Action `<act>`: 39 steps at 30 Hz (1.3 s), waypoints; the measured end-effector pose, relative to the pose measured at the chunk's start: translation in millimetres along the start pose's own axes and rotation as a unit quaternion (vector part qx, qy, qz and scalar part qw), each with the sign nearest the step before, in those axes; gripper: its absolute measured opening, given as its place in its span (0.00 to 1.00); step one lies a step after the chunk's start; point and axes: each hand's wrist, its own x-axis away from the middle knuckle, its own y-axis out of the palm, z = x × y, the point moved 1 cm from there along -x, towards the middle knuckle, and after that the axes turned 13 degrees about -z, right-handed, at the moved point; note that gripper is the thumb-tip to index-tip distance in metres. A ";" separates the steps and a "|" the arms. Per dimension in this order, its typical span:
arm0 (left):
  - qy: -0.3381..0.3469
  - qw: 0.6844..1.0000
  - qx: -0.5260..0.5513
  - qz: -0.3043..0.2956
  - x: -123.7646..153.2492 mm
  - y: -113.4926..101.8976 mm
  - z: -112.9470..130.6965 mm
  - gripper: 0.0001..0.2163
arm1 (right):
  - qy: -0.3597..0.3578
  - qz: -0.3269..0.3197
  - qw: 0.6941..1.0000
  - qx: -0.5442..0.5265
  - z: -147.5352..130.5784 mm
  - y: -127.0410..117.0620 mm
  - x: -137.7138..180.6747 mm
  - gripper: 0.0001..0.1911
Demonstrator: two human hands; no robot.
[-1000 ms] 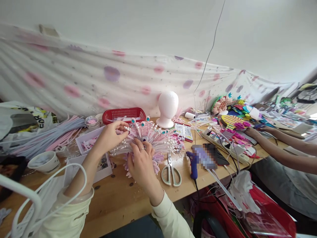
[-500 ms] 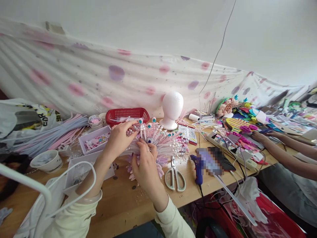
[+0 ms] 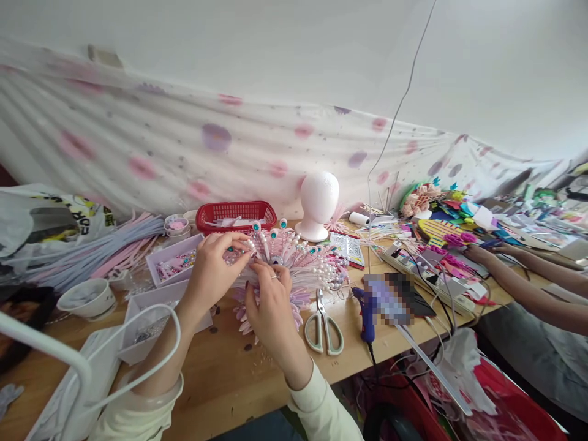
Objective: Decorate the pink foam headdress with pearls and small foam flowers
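Note:
A pink and white beaded headpiece, fanned out with pearl strands and blue-green gems, lies on the table in front of me. My left hand is at its left side, thumb and fingers pinched together near the beaded stems; what small piece lies between them is hard to make out. My right hand, with a ring on one finger, presses around the headpiece's centre, fingers curled on it beside a dark blue gem. The two hands' fingertips almost meet. Below the headpiece hang pink and lilac petals.
Scissors and a blue glue gun lie to the right. Behind stand a red basket and a white foam head. Boxes of beads sit left, near a curved white lamp arm. Another person's hands work far right.
My left hand has moved down from the upper gem tips toward my right fingertips. My right hand stays on the headpiece, nearly unmoved.

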 end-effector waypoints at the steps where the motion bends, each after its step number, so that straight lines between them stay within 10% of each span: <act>1: 0.004 1.000 -0.008 0.003 0.7 0.1 1.5 0.09 | 0.000 -0.002 1.000 0.005 -0.1 -0.3 -0.4 0.19; 19: -0.168 0.952 0.158 -0.199 -64.8 -24.7 -26.0 0.08 | -0.001 0.011 1.000 0.014 -8.4 0.1 11.0 0.15; 39: -0.190 0.931 0.242 -0.197 -63.6 -18.5 -44.7 0.23 | -0.054 0.075 0.993 -0.073 -9.0 -22.3 27.6 0.12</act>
